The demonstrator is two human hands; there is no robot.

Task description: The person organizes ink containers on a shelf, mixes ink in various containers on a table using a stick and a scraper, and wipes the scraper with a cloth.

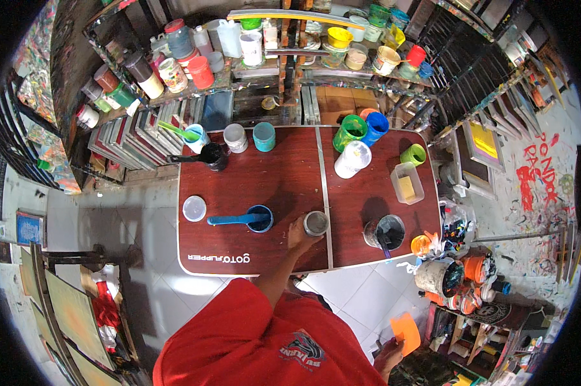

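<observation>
My left hand point(299, 235) reaches over the dark red table and curls round the near left side of a small round tub point(316, 224) with a grey top. Whether that grey is a lid or the contents, I cannot tell. Low at the right, off the table's near edge, my right hand point(388, 356) grips a flat orange piece of sheet point(406, 333). Left of the tub stands a blue paint pot point(259, 224), with a blue-coated spatula point(229, 220) lying across its rim. To the right sits a larger bucket point(384, 231) of dark grey paint, a handle sticking out.
The table point(264, 180) also bears a white lid point(194, 208), a black pot point(213, 156), a white tub point(353, 159), a green tub point(350, 132) and a clear tray point(407, 183). Paint-stained buckets point(437, 276) crowd its right side. Shelves of jars line the back.
</observation>
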